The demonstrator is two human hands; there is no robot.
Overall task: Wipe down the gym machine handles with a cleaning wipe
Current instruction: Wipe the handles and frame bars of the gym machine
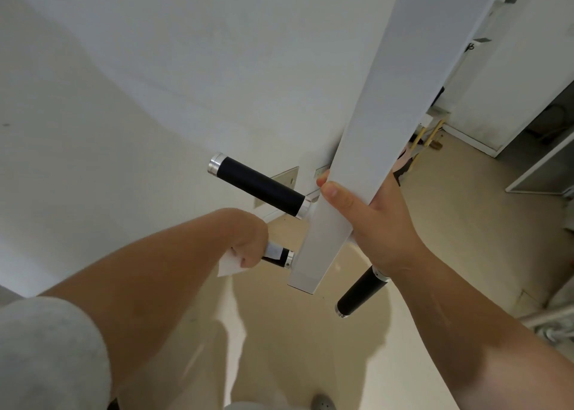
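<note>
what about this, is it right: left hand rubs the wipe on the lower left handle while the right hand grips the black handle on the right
Not quite. The head view shows the right hand gripping the white bar, not the right black handle, which sticks out ungripped below the wrist. The left hand does hold the wipe on the lower left handle.

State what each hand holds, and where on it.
Left hand grips the wipe wrapped round the lower-left handle; right hand grips the white bar near its bottom end.
</note>
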